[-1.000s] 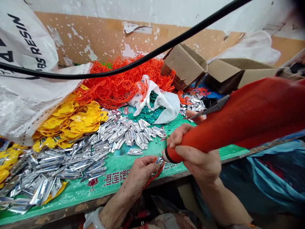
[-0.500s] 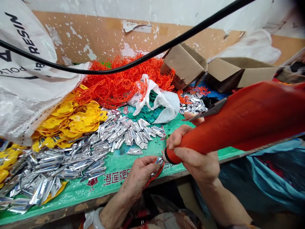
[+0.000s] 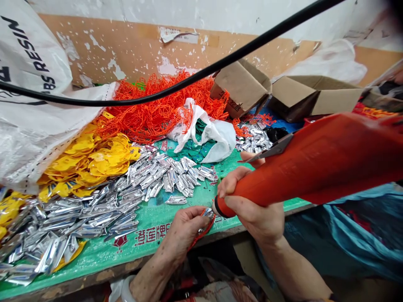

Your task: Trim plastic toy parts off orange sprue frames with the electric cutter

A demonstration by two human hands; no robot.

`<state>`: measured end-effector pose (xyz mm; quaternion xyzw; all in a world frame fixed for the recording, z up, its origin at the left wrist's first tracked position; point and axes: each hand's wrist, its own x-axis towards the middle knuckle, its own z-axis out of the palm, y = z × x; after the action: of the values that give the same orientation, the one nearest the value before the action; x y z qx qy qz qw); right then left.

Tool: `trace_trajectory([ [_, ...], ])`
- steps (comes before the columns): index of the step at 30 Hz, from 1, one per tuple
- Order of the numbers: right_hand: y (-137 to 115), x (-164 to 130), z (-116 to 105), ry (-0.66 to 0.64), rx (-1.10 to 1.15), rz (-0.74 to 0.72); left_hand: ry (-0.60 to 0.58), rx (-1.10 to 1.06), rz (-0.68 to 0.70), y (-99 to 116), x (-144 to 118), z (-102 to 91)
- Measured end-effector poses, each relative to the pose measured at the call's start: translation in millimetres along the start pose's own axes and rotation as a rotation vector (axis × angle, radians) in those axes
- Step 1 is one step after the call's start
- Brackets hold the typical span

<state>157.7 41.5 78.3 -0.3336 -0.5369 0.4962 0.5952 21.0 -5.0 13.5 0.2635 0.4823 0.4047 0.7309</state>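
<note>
Backdrop: peeling tan wall [image 3: 126, 50] behind a green-covered desk [image 3: 157, 218], as I see it from the head camera.
Left hand: my left hand [image 3: 185, 230] sits at the desk's near edge; its grip is closed on a small silver piece with a red strip [image 3: 206, 220].
Right hand: my right hand [image 3: 252, 205] has its grip wrapped around the narrow end of a big red tool [image 3: 315, 163], whose black-ringed tip touches the held piece.
Tool detail: a grey metal lever [image 3: 270, 151] lies along the tool's upper side, above my fingers.
Cable: a black cable [image 3: 176, 88] crosses the view above everything.
Loose stock: silver foil pieces [image 3: 103, 209] are heaped on the desk left of my hands; yellow parts [image 3: 91, 155] lie behind them; orange wire frames [image 3: 157, 109] are piled at the back.
White plastic bag: open bag [image 3: 217, 134] at centre, holding green pieces [image 3: 192, 151] that spill from its mouth.
Cardboard boxes: two open boxes [image 3: 248, 84] and [image 3: 315, 92] at back right; I cannot tell their contents.
Sack: a large white woven sack [image 3: 34, 113] printed "RESIN" lies at left.
</note>
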Motion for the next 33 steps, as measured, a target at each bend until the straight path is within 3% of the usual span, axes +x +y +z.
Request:
trace_trajectory([
  [5,0.0,-2.0,6.4,0.019,0.002,-0.024,0.005,-0.022,0.003,-4.2,1.7,-1.7],
  [11,7.4,-4.3,3.5,-0.075,-0.012,-0.015,-0.014,-0.077,0.036,-9.1,3.7,-2.3],
  [16,10.9,-1.7,6.8,-0.019,0.049,0.022,0.006,-0.167,0.002,-12.4,3.1,-3.8],
  [23,6.2,1.4,8.2,-0.027,0.156,0.029,0.018,-0.097,-0.009,-1.3,-1.2,-5.6],
  [27,2.3,15.7,-5.4,0.106,0.134,-0.071,-0.053,0.099,-0.033,9.4,-6.1,-15.1],
  [33,28.9,49.7,-35.7,0.347,-0.023,-0.221,0.088,0.271,0.0,8.9,-9.0,-36.9],
])
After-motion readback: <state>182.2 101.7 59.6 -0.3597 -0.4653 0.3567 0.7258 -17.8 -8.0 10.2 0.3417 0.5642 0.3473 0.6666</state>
